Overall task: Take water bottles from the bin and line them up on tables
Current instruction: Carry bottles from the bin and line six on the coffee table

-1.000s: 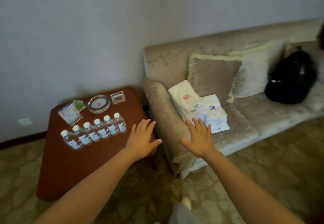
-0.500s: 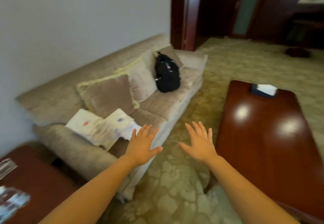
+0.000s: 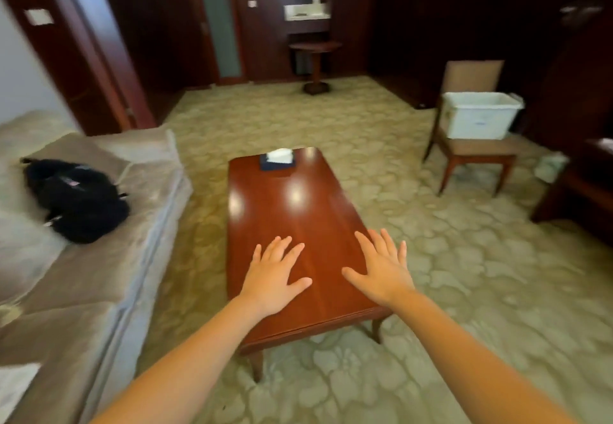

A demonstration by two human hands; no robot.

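Observation:
A white plastic bin stands on the seat of a wooden chair at the far right; its contents are hidden from here. A long polished red-brown coffee table runs away from me in the middle of the room. My left hand and my right hand are both stretched out in front of me over the table's near end, fingers spread and straight, holding nothing. No water bottles are in view.
A dark tissue box sits at the table's far end. A beige sofa with a black backpack lies along the left. Patterned carpet spreads between table and chair. Dark furniture stands at the right edge.
My view has swung right, from the side table with its row of bottles, past the sofa, to the coffee table and the bin. Both hands stayed open and outstretched.

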